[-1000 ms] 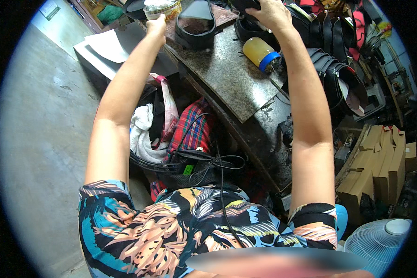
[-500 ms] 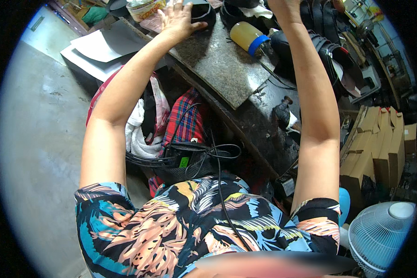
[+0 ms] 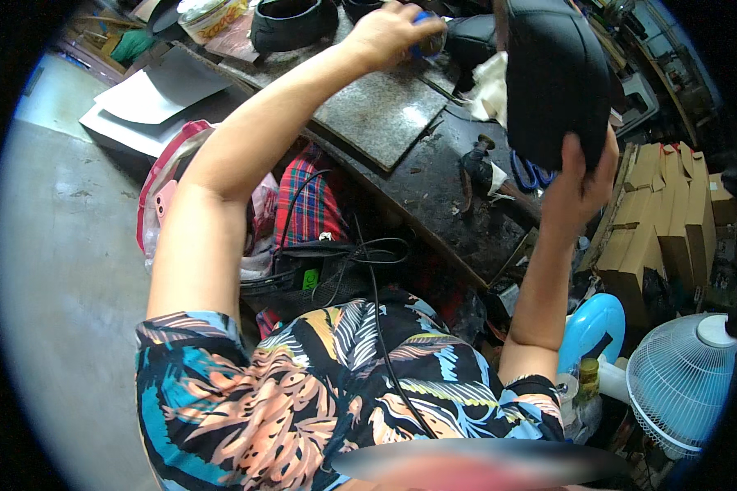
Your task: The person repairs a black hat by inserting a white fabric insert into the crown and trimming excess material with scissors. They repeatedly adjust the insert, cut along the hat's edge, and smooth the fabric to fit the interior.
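My left hand point(image 3: 391, 39) is closed over a jar with a blue lid point(image 3: 427, 34) at the far part of the bench. Its yellowish body is mostly covered by the hand. On the right, my right hand point(image 3: 583, 176) grips the lower end of a large black leather-like piece point(image 3: 553, 82) with a seam across it, lifted above the bench. Whether it is part of a shoe or a bag, I cannot tell. A hollow black piece point(image 3: 295, 29) stands left of my left hand, beyond the grey stone slab point(image 3: 377, 123).
A hammer-like tool point(image 3: 479, 172) and blue-handled scissors point(image 3: 532, 173) lie on the dark bench point(image 3: 442, 196). White sheets point(image 3: 151, 90) are at the left, above a pink-rimmed basket point(image 3: 151, 204). Cardboard pieces point(image 3: 655, 221) and a fan point(image 3: 680, 385) stand right.
My left hand has moved right, from the hollow black piece to the blue-lidded jar. My right hand has come nearer, bringing the large black piece into view. The whole view has shifted slightly.
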Demonstrator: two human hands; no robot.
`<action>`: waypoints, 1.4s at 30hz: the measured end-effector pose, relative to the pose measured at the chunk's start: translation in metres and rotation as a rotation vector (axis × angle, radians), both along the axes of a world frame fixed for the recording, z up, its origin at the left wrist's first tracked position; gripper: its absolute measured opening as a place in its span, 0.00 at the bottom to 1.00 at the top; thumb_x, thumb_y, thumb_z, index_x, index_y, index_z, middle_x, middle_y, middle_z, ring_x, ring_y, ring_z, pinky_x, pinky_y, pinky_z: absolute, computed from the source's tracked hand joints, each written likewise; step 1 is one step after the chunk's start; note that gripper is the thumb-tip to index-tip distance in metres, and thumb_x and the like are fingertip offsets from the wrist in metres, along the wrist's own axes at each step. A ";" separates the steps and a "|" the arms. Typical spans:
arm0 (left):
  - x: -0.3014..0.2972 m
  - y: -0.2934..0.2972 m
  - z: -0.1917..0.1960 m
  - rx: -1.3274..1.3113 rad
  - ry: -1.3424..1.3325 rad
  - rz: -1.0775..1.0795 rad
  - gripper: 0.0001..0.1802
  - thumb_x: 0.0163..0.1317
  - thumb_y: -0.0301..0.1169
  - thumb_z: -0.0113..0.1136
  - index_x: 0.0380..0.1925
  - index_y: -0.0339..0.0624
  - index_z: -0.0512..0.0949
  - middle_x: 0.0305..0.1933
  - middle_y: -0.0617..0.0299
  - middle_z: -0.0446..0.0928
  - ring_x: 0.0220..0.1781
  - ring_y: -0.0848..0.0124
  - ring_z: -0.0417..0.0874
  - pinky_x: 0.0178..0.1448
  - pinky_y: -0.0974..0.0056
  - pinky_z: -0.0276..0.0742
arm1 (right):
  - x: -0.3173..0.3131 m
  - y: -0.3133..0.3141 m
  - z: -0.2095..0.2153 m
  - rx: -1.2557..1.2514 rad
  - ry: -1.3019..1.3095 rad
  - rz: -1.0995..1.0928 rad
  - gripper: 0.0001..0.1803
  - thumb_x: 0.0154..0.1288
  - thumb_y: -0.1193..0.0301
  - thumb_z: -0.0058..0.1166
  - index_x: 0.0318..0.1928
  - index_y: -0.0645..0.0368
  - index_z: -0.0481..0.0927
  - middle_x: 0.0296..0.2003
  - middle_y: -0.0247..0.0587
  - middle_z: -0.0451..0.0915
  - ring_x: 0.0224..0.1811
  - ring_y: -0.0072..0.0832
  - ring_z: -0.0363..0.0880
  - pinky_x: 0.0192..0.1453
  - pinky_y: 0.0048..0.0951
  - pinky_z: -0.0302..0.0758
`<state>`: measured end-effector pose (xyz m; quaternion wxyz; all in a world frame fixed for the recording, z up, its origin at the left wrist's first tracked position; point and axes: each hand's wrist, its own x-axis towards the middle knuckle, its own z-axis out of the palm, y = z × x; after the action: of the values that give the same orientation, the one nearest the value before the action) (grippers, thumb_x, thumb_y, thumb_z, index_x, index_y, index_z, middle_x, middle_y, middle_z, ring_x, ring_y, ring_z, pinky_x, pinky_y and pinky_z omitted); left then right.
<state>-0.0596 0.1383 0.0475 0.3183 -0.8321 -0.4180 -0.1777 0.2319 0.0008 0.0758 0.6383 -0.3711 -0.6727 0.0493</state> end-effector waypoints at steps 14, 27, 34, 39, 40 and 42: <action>-0.037 -0.007 0.020 -0.358 -0.724 0.082 0.36 0.60 0.47 0.66 0.61 0.35 0.68 0.50 0.46 0.76 0.54 0.55 0.78 0.58 0.57 0.76 | 0.008 -0.049 -0.021 -0.102 -0.294 0.138 0.19 0.59 0.76 0.64 0.52 0.60 0.80 0.52 0.48 0.80 0.54 0.44 0.80 0.61 0.42 0.74; 0.012 -0.105 0.023 -0.538 -0.459 0.088 0.56 0.50 0.68 0.65 0.67 0.35 0.65 0.62 0.36 0.72 0.62 0.42 0.76 0.65 0.52 0.74 | -0.041 -0.045 -0.023 -0.102 -0.398 0.378 0.14 0.60 0.71 0.64 0.47 0.57 0.83 0.48 0.43 0.81 0.53 0.40 0.79 0.63 0.47 0.69; 0.049 -0.124 0.038 -0.299 -0.159 -0.159 0.26 0.58 0.46 0.67 0.53 0.48 0.75 0.51 0.56 0.79 0.51 0.56 0.82 0.50 0.57 0.81 | -0.008 -0.007 -0.029 -0.470 0.022 0.281 0.19 0.65 0.68 0.62 0.55 0.61 0.79 0.47 0.41 0.81 0.52 0.30 0.79 0.56 0.29 0.76; 0.044 -0.118 0.039 -0.266 -0.498 -0.223 0.08 0.67 0.37 0.58 0.40 0.46 0.79 0.27 0.52 0.81 0.30 0.55 0.85 0.32 0.57 0.80 | -0.016 -0.003 -0.039 -0.578 -0.027 0.320 0.29 0.58 0.63 0.67 0.57 0.59 0.73 0.51 0.46 0.78 0.56 0.38 0.78 0.59 0.33 0.77; 0.041 -0.119 0.039 -0.260 -0.502 -0.218 0.08 0.67 0.36 0.58 0.40 0.46 0.79 0.28 0.52 0.81 0.29 0.55 0.85 0.32 0.57 0.80 | -0.015 -0.002 -0.039 -0.524 -0.052 0.344 0.22 0.62 0.68 0.61 0.54 0.60 0.73 0.52 0.47 0.77 0.56 0.39 0.78 0.59 0.35 0.78; 0.039 -0.122 0.041 -0.192 -0.533 -0.267 0.08 0.67 0.36 0.59 0.42 0.47 0.79 0.29 0.52 0.82 0.28 0.55 0.85 0.30 0.58 0.79 | -0.012 0.005 -0.040 -0.672 0.394 0.516 0.19 0.67 0.69 0.56 0.56 0.61 0.73 0.52 0.48 0.76 0.58 0.37 0.76 0.59 0.35 0.77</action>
<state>-0.0210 0.0162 0.0883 0.0914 -0.8300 -0.3888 -0.3894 0.2197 0.0054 0.0358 0.5652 -0.3614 -0.5557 0.4911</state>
